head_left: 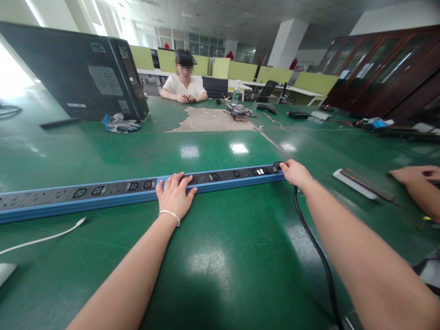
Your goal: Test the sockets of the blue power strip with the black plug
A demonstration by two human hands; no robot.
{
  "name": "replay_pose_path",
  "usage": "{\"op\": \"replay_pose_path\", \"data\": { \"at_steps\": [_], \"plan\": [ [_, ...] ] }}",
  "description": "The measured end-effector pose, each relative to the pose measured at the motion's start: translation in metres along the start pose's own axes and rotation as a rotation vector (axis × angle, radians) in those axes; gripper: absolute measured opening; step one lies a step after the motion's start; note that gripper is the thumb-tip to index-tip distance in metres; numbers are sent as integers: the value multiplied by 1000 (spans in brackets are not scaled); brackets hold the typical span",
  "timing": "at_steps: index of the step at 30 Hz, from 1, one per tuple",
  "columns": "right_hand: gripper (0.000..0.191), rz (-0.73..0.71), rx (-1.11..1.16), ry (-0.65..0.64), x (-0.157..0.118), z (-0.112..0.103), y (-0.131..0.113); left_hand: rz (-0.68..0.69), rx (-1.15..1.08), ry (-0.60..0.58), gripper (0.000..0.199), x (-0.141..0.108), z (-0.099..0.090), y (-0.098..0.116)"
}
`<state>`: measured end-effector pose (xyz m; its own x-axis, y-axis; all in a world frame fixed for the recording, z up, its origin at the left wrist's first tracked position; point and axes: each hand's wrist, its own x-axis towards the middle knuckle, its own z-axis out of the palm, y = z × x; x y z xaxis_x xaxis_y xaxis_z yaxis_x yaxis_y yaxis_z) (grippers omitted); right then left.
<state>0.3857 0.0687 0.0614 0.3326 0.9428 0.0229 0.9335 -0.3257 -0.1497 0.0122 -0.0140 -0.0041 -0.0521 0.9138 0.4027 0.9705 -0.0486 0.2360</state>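
A long blue power strip (225, 184) with a black socket face lies across the green table (220, 275). My left hand (175, 195) rests on its middle, fingers spread over the sockets and holding nothing. At the strip's right end, my right hand (295, 174) is closed around a black plug (277, 166), which is at the last socket; whether it is inserted cannot be made out. A thick black cable (318, 250) runs from under my right hand down toward the front edge.
Ahead sits a person (185, 87). A black computer case (103, 78) and gloves (120, 123) are at the back left. A white cable (44, 239) lies at left. At right are a white bar (355, 185) and another person's hands (417, 176).
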Motion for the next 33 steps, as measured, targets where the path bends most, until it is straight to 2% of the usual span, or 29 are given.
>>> {"op": "replay_pose_path", "data": {
  "at_steps": [13, 23, 33],
  "plan": [
    [42, -32, -51, 40, -6, 1, -2, 7, -14, 7, 40, 0, 0, 0],
    [39, -24, 25, 23, -10, 3, 1, 5, -11, 8, 39, 0, 0, 0],
    [38, -54, -60, 20, -7, 2, -2, 0, -8, -5, 40, 0, -1, 1]
  ]
}}
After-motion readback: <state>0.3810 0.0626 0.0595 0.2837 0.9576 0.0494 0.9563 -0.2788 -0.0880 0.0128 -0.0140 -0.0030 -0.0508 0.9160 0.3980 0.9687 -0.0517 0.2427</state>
